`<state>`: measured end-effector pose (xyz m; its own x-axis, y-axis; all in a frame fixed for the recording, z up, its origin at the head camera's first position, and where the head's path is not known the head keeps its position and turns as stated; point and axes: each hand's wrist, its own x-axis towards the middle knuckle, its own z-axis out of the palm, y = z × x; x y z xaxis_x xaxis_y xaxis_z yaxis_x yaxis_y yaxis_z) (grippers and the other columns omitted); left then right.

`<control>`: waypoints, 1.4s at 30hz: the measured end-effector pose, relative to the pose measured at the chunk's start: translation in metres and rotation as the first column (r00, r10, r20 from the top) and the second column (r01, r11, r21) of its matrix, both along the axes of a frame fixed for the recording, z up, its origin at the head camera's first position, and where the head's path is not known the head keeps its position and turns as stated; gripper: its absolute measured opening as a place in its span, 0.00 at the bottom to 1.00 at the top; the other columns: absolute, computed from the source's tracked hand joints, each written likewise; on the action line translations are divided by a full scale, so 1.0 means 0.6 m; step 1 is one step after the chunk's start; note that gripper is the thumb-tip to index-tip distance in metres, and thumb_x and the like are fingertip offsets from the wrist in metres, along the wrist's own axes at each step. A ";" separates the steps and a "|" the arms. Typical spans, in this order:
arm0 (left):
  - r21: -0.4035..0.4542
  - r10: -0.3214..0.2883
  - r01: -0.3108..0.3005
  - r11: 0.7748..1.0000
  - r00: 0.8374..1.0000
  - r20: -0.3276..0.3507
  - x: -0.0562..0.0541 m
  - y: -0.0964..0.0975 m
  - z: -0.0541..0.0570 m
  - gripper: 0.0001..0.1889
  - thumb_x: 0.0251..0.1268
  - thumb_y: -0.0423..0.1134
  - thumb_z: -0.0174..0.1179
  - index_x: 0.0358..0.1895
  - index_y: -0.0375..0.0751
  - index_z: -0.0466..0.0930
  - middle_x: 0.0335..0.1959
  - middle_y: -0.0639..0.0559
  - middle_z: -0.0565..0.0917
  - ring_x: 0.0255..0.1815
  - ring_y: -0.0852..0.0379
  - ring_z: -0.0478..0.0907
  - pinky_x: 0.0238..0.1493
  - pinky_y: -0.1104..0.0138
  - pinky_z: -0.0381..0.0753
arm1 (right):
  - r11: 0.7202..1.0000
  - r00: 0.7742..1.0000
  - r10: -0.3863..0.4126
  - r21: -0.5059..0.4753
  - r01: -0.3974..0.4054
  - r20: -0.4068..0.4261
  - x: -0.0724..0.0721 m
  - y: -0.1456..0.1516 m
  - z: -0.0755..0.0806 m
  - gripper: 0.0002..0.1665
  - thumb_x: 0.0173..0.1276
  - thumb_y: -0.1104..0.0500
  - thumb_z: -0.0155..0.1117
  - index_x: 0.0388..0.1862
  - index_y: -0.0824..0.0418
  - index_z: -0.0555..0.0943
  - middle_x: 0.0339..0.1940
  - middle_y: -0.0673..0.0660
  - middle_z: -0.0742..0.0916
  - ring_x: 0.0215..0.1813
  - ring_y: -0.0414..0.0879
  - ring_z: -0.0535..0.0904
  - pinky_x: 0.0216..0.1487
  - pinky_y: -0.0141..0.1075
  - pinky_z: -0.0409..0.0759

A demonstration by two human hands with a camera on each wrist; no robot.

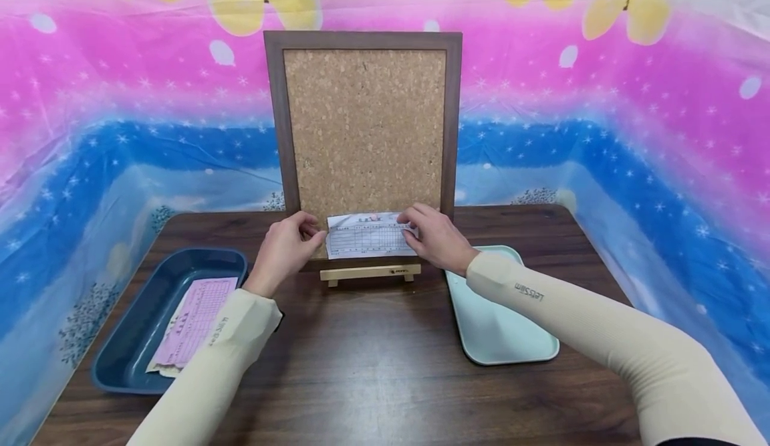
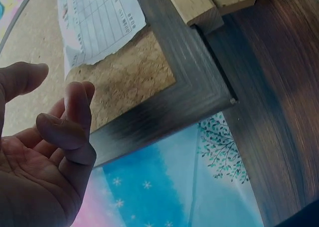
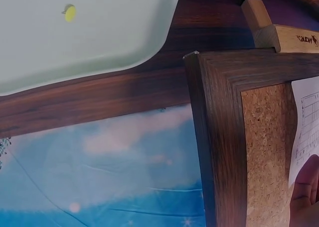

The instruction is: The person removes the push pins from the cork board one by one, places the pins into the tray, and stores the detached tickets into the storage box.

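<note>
A white printed sheet (image 1: 363,240) with a table grid lies against the bottom of a brown-framed cork board (image 1: 367,132). My left hand (image 1: 285,249) is beside the sheet's left edge; in the left wrist view its fingers (image 2: 77,105) are loosely bent, with nothing between them and the thumb. My right hand (image 1: 439,239) holds the sheet at its right end, thumb and forefinger over the upper right part. Only part of that hand shows in the right wrist view, where the sheet's edge (image 3: 299,132) curves off the cork.
The board stands on a small wooden easel (image 1: 369,273). On the left, a dark blue tray (image 1: 114,359) holds pink and cream printed sheets (image 1: 195,319). A pale green tray (image 1: 505,339) on the right has a yellow pushpin (image 3: 70,13) in it. Patterned cloth (image 1: 601,138) hangs behind the table.
</note>
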<state>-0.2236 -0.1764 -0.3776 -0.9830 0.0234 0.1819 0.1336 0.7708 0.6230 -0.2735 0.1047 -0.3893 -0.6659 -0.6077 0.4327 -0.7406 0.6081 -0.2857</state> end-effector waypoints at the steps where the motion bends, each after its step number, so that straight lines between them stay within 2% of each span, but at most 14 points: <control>1: 0.000 0.006 -0.006 1.000 1.000 0.007 -0.001 0.001 -0.001 0.15 0.64 0.42 0.60 0.50 0.37 0.78 0.36 0.46 0.82 0.35 0.52 0.79 0.37 0.57 0.76 | 1.000 1.000 -0.004 0.004 0.004 -0.001 0.000 -0.002 0.001 0.10 0.64 0.64 0.64 0.44 0.60 0.79 0.40 0.50 0.79 0.39 0.43 0.76 0.39 0.35 0.77; 8: 0.009 0.022 -0.022 1.000 0.999 0.038 -0.007 0.006 -0.007 0.13 0.65 0.43 0.60 0.47 0.41 0.78 0.36 0.48 0.81 0.33 0.53 0.77 0.36 0.59 0.76 | 0.999 1.000 -0.019 0.035 0.018 0.013 -0.003 -0.013 0.005 0.10 0.64 0.63 0.63 0.45 0.59 0.78 0.42 0.51 0.79 0.40 0.43 0.76 0.41 0.35 0.76; 17: 0.012 0.022 -0.022 1.000 0.999 0.030 -0.012 0.007 -0.010 0.10 0.65 0.42 0.60 0.43 0.40 0.78 0.35 0.48 0.81 0.32 0.52 0.77 0.35 0.59 0.75 | 0.999 1.000 -0.012 0.033 0.012 0.012 -0.006 -0.021 0.008 0.09 0.64 0.63 0.63 0.44 0.59 0.78 0.41 0.50 0.79 0.41 0.42 0.75 0.41 0.35 0.76; 28: 0.023 0.098 -0.099 0.995 0.995 0.026 -0.013 0.003 -0.014 0.11 0.64 0.43 0.60 0.43 0.41 0.76 0.33 0.48 0.80 0.30 0.51 0.75 0.32 0.60 0.73 | 0.999 0.999 0.030 0.025 -0.030 -0.010 -0.013 -0.027 0.013 0.09 0.65 0.64 0.62 0.44 0.60 0.78 0.41 0.52 0.79 0.41 0.42 0.77 0.39 0.34 0.76; 36: 0.025 0.036 -0.036 0.999 0.999 0.027 -0.015 0.016 -0.013 0.11 0.65 0.42 0.59 0.44 0.39 0.78 0.35 0.47 0.82 0.32 0.52 0.78 0.34 0.59 0.76 | 0.999 1.000 0.018 0.031 -0.018 -0.020 -0.021 -0.038 0.011 0.10 0.65 0.64 0.62 0.45 0.59 0.78 0.43 0.51 0.80 0.42 0.41 0.77 0.41 0.34 0.76; 42: 0.007 0.024 -0.024 1.000 0.999 0.020 -0.016 0.027 -0.015 0.09 0.65 0.41 0.59 0.41 0.39 0.78 0.34 0.48 0.81 0.30 0.53 0.77 0.33 0.60 0.75 | 0.999 0.999 0.035 0.021 -0.035 -0.012 -0.022 -0.047 0.010 0.10 0.65 0.64 0.60 0.45 0.59 0.78 0.43 0.52 0.81 0.42 0.43 0.79 0.41 0.35 0.76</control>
<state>-0.2330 -0.1602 -0.3869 -0.9868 -0.0019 0.1621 0.1021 0.7692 0.6307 -0.2867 0.0763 -0.3832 -0.6389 -0.6395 0.4277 -0.7649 0.5873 -0.2645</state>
